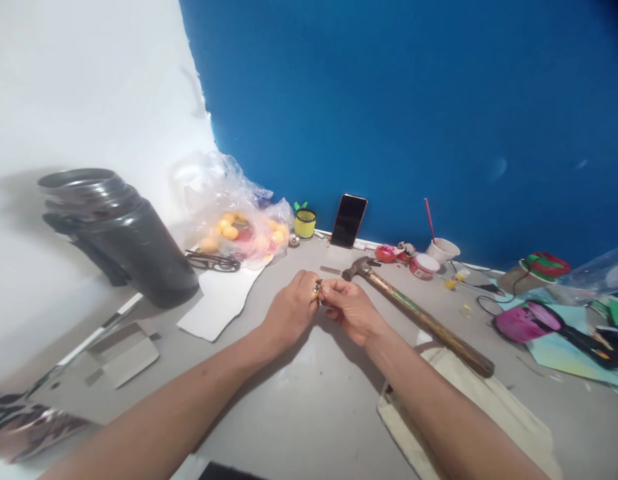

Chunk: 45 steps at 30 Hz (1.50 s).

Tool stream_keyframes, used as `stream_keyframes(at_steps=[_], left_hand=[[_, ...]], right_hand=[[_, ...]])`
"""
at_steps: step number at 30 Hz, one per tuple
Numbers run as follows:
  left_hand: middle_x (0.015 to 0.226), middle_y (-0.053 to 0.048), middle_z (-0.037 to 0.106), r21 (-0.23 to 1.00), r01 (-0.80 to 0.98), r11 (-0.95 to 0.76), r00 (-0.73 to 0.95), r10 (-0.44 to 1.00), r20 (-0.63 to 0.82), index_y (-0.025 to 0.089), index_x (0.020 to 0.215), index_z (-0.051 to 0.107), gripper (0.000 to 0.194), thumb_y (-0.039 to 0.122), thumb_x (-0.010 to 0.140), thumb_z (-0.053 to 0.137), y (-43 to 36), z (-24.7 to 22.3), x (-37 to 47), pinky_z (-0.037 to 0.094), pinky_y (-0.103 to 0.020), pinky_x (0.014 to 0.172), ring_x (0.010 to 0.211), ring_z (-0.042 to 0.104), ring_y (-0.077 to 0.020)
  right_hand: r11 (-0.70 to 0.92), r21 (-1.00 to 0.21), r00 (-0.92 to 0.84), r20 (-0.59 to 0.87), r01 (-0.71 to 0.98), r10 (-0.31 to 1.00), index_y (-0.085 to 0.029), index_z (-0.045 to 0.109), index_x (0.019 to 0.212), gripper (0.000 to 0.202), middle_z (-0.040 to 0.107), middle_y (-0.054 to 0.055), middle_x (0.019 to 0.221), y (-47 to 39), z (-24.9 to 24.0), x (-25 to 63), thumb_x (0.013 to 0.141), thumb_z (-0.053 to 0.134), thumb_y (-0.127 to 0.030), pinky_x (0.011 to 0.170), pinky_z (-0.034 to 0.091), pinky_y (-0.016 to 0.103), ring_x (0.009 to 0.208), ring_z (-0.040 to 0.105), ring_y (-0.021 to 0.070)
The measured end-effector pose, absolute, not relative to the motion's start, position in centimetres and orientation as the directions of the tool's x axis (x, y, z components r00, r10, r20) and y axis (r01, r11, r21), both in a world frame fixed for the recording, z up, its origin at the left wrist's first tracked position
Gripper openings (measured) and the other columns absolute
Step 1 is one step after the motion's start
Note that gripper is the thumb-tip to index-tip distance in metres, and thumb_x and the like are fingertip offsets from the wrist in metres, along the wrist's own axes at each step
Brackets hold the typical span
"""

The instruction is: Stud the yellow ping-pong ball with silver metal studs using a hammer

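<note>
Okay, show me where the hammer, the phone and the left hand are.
Hammer [419, 312]: head view, on the wooden handle.
Phone [349, 221]: head view, on the dark screen.
Left hand [293, 307]: head view, on its back.

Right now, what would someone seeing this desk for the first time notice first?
Probably the deep blue wall across the back, then the large dark flask at the left, its mouth uncapped. In the middle, the left hand and right hand meet at a small shiny piece, with a wooden-handled hammer lying to their right.
</note>
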<state>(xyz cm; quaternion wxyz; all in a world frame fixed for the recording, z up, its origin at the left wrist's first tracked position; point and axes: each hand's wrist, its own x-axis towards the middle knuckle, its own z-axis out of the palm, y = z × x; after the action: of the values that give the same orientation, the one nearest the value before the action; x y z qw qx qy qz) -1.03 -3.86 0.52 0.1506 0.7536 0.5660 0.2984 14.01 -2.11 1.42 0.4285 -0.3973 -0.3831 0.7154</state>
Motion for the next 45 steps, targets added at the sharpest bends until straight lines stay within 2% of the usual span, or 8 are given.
stream_keyframes(at_steps=[10,20,29,32,34,37,42,45], left_hand=[[0.098,-0.007,0.062,0.566,0.758,-0.325,0.195,0.94,0.279,0.022,0.096,0.052,0.01,0.017,0.089,0.047,-3.7,0.3,-1.3,0.048,-0.035,0.074,0.085,0.061,-0.0227],[0.097,-0.007,0.062,0.571,0.748,-0.338,0.206,0.936,0.286,0.022,0.093,0.051,0.007,0.022,0.087,0.047,-3.6,-0.1,-1.5,0.046,-0.036,0.073,0.084,0.06,-0.0228],[0.076,0.002,0.061,0.804,0.532,-0.264,0.113,0.964,0.242,0.022,0.086,0.054,0.007,0.021,0.079,0.055,-3.6,1.2,-0.8,0.045,-0.028,0.063,0.069,0.056,-0.0172],[0.077,0.002,0.062,0.887,0.429,-0.174,0.076,0.985,0.156,0.021,0.094,0.058,0.02,0.017,0.074,0.057,-3.6,1.9,-0.9,0.046,-0.025,0.059,0.067,0.058,-0.0151],[0.073,0.003,0.06,0.918,0.381,-0.11,0.053,0.994,0.097,0.02,0.099,0.059,0.026,0.015,0.074,0.056,-3.6,2.2,-1.0,0.044,-0.024,0.054,0.06,0.055,-0.0129],[0.067,0.006,0.055,0.947,0.318,-0.037,0.027,0.999,0.03,0.02,0.106,0.06,0.031,0.018,0.076,0.057,-3.5,2.4,-1.1,0.04,-0.022,0.046,0.05,0.049,-0.0103],[0.09,0.0,0.065,0.974,0.225,-0.025,-0.029,0.999,0.033,0.021,0.124,0.059,0.049,0.026,0.075,0.066,-3.2,2.2,-1.1,0.043,-0.022,0.045,0.049,0.051,-0.0074],[0.089,0.0,0.066,0.96,0.278,-0.018,-0.042,0.999,0.031,0.019,0.117,0.064,0.043,0.027,0.075,0.066,-3.2,2.3,-1.2,0.042,-0.022,0.045,0.05,0.05,-0.0075]], right_hand=[[-0.268,-0.933,-0.286,-0.195,-0.242,0.938,-0.016,0.066,0.069,0.049,0.063,-0.001,0.068,-2.5,1.7,13.8,0.051,0.095,-0.052,0.052,0.033,0.02,0.061,0.047,0.0083],[-0.255,-0.955,-0.289,-0.204,-0.152,0.935,-0.017,0.066,0.068,0.037,0.067,0.0,0.068,-2.7,2.5,13.8,0.054,0.091,-0.039,0.058,0.048,0.023,0.062,0.057,0.0106],[-0.042,-0.99,-0.2,-0.069,0.137,0.977,-0.019,0.068,0.073,0.026,0.071,0.003,0.073,-1.1,2.8,16.0,0.076,0.075,-0.045,0.056,0.046,0.027,0.064,0.058,0.0148],[0.112,-0.812,0.011,0.145,0.572,0.989,-0.021,0.068,0.078,0.019,0.073,0.005,0.08,0.5,3.0,18.7,0.088,0.064,-0.036,0.071,0.048,0.032,0.076,0.063,0.0198],[0.09,-0.501,0.032,0.231,0.861,0.972,-0.02,0.071,0.091,0.016,0.074,0.011,0.097,1.3,3.0,20.4,0.088,0.068,-0.036,0.08,0.047,0.036,0.098,0.064,0.0269],[0.038,-0.15,-0.014,0.159,0.988,0.987,-0.016,0.071,0.104,0.031,0.07,0.019,0.115,1.9,2.7,22.1,0.087,0.073,-0.042,0.085,0.047,0.039,0.118,0.058,0.0341],[-0.007,-0.017,0.008,0.06,1.0,0.998,-0.014,0.07,0.117,0.035,0.066,0.02,0.122,2.3,1.7,22.7,0.093,0.067,-0.04,0.084,0.048,0.038,0.121,0.059,0.0338],[-0.045,-0.008,0.045,0.017,0.999,0.999,-0.013,0.071,0.116,0.038,0.067,0.021,0.121,2.7,1.3,23.2,0.094,0.065,-0.043,0.086,0.048,0.042,0.118,0.06,0.0357]])
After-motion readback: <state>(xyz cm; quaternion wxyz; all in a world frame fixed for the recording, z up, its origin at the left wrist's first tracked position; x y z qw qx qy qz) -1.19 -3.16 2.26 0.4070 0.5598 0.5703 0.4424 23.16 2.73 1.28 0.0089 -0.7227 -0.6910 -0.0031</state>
